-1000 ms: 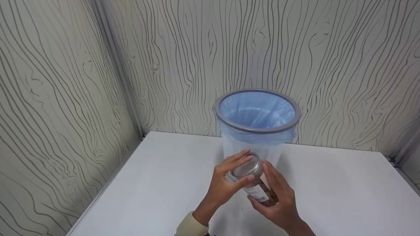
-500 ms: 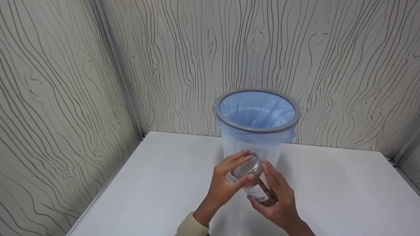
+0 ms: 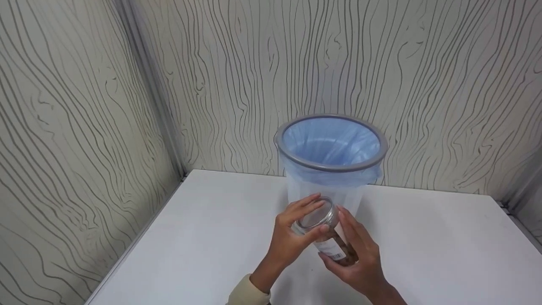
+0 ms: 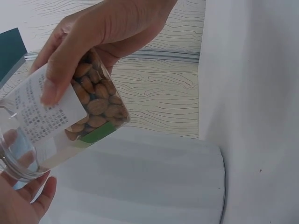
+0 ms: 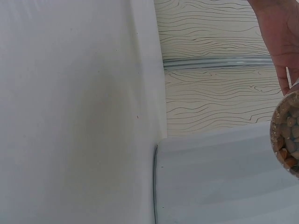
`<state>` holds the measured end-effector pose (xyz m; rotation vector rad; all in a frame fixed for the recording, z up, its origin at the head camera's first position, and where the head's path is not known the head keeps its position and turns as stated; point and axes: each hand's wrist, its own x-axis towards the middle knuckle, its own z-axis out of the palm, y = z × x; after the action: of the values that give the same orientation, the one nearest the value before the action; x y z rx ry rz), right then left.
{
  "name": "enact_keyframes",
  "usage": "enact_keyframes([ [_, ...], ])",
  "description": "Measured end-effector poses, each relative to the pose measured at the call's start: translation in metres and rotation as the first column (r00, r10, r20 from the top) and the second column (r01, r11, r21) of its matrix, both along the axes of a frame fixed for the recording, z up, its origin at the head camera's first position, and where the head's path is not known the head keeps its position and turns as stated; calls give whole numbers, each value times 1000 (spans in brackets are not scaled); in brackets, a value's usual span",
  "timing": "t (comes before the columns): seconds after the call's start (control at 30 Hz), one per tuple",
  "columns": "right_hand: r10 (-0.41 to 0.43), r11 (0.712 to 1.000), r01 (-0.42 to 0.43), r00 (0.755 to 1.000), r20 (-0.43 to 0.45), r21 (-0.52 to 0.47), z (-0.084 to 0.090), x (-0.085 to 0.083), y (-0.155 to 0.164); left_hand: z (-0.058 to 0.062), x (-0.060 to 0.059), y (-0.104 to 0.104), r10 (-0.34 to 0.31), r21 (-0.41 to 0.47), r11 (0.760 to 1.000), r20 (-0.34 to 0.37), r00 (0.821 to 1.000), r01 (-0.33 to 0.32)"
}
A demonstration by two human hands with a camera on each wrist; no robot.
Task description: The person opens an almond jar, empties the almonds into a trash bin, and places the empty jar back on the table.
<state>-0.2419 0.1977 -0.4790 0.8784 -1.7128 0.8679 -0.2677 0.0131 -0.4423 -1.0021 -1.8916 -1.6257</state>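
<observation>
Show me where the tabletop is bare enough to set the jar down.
Bare: the table between its left edge and the left hand; also right of the right hand, toward the right edge. Crowded: centre back, where the bin stands just behind the jar.

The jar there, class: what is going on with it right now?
A person holds a clear jar of almonds in both hands above a white table. The right hand grips the body; the left hand grips the lid end. A bin lined with a blue bag stands just behind.

Clear plastic jar (image 3: 326,233) of almonds (image 4: 96,100) (white printed label) tilted, lid end up-left, above the table.
</observation>
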Motion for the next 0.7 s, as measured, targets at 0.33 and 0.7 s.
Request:
enact_keyframes([
  [0.33, -6, 1000, 6, 1000, 2, 0, 0, 0, 0, 1, 1, 0, 8, -6, 1000, 9, 1000, -8],
  [0.7, -13, 1000, 13, 1000, 4, -1, 0, 0, 0, 3, 1, -2, -6, -7, 1000, 11, 1000, 6],
])
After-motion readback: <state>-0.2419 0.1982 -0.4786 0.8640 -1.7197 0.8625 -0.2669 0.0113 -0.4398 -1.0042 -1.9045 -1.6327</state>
